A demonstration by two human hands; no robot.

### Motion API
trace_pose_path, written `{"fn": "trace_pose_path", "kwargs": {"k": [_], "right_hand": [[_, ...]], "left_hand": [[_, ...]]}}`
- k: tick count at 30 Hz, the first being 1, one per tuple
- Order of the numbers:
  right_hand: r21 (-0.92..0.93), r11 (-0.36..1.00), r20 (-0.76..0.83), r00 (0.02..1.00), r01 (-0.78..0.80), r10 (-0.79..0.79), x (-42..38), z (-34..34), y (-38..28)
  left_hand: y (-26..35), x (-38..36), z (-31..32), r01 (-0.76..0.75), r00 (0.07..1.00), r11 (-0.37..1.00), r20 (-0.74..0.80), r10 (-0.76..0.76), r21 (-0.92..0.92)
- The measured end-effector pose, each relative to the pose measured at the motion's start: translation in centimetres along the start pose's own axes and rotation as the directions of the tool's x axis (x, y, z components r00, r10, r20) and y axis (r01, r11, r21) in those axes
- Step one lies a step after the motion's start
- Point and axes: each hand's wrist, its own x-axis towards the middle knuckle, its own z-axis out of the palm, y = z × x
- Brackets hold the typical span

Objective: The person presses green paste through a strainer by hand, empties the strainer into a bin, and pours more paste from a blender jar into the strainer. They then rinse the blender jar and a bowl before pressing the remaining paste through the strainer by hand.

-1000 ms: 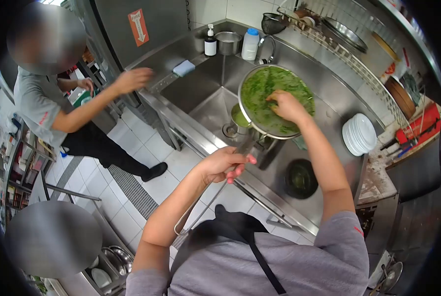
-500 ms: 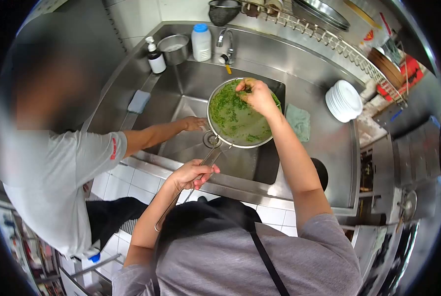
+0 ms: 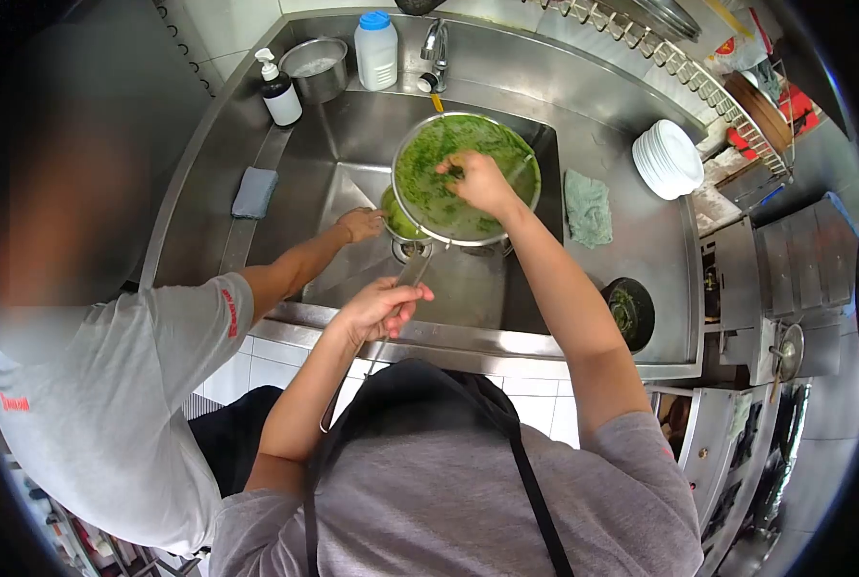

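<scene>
Close to the body, over the front edge of the sink [image 3: 448, 332], the left hand [image 3: 388, 306] has its thumb and bent fingers closed around the long metal handle [image 3: 414, 269] of a big round strainer [image 3: 397, 197]. Off to the right of that hand, past the right arm, sits a black bowl [image 3: 648, 327] with green bits inside. Just ahead of the left hand is the drain [image 3: 410, 250], and a little farther a small pot [image 3: 400, 215] of green stuff shows partly under the strainer. Another person's hand [image 3: 360, 225] is right beside this pot. Up in front of the left hand, the strainer is over the sink, full of chopped greens [image 3: 424, 159]. The right hand [image 3: 482, 183] is in it, fingertips pressed together, pinching a dark green clump. The greens look wet, soft and slippery, so bunched fingers should work best. The strainer looks stiff but heavy at the far end, so hold its handle tight and maybe steady the rim too. Past the right hand, to the right, are a cloth [image 3: 588, 207] and stacked plates [image 3: 668, 159]; straight beyond it is the tap [image 3: 436, 48].
</scene>
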Motion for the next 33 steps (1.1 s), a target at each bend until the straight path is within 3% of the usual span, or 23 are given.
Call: {"fn": "trace_pose_path", "kwargs": {"k": [2, 4, 8, 10, 12, 15, 18, 19, 22, 23, 26, 28, 30, 31, 33], "right_hand": [[0.029, 0.999, -0.003, 0.999, 0.034, -0.034, 1.9, 0.6, 0.4], [0.014, 0.999, 0.118, 0.993, -0.035, 0.033, 3.8, 1.9, 1.2], [0.039, 0.988, 0.071, 0.987, -0.149, 0.146, 6.6, 3.7, 0.4], [0.082, 0.996, -0.179, 0.983, -0.025, 0.04, 7.9, 5.1, 0.7], [0.162, 0.987, -0.214, 0.976, -0.012, 0.047, 8.9, 6.8, 0.7], [0.227, 0.968, -0.398, 0.917, 0.112, -0.013, 10.0, 8.9, 0.7], [0.325, 0.94, -0.308, 0.952, 0.104, 0.001, 12.1, 10.6, 2.2], [0.324, 0.944, -0.205, 0.979, 0.06, 0.009, 13.0, 10.7, 2.9], [0.276, 0.959, -0.096, 0.995, 0.056, -0.03, 15.0, 11.9, 6.0], [0.271, 0.958, 0.05, 0.996, -0.091, 0.08, 15.4, 12.3, 7.1], [0.115, 0.975, 0.22, 0.962, -0.189, 0.161, 16.4, 14.6, 11.3], [0.134, 0.971, 0.214, 0.963, -0.197, 0.166, 17.6, 14.8, 11.4], [0.287, 0.958, 0.122, 0.992, -0.021, -0.015, 18.5, 14.6, 10.6], [0.293, 0.956, 0.131, 0.991, -0.033, -0.006, 18.7, 14.0, 9.6], [0.246, 0.956, -0.102, 0.985, 0.163, -0.142, 18.6, 12.8, 7.8]], "left_hand": [[1.0, 0.8, -1.1, -0.005, 1.0, 1.0, -0.013, 0.005, -0.01], [1.6, 1.3, -2.3, -0.011, 1.0, 1.0, -0.021, 0.011, 0.0], [2.1, 1.3, -4.6, -0.007, 0.993, 1.0, -0.114, 0.007, 0.002], [2.3, 1.7, -5.4, 0.013, 0.987, 1.0, -0.158, -0.009, 0.022], [2.1, 2.6, -6.5, 0.099, 0.969, 0.995, -0.227, -0.092, 0.019], [1.8, 4.7, -8.9, 0.156, 0.933, 0.987, -0.332, -0.136, 0.035], [2.0, 7.4, -12.2, 0.21, 0.923, 0.975, -0.345, -0.174, 0.071], [2.1, 8.4, -13.4, 0.254, 0.918, 0.959, -0.342, -0.198, 0.126], [1.5, 11.3, -16.5, 0.276, 0.92, 0.948, -0.329, -0.212, 0.16], [1.3, 12.1, -17.5, 0.29, 0.914, 0.94, -0.344, -0.215, 0.183], [1.0, 14.4, -19.8, 0.325, 0.915, 0.909, -0.331, -0.232, 0.262], [1.3, 15.1, -20.7, 0.331, 0.921, 0.903, -0.301, -0.246, 0.276], [0.2, 15.8, -21.9, 0.364, 0.918, 0.887, -0.271, -0.289, 0.285], [-0.2, 16.6, -22.6, 0.384, 0.911, 0.875, -0.273, -0.308, 0.294], [-0.4, 17.6, -23.8, 0.389, 0.914, 0.85, -0.265, -0.308, 0.354]]}}
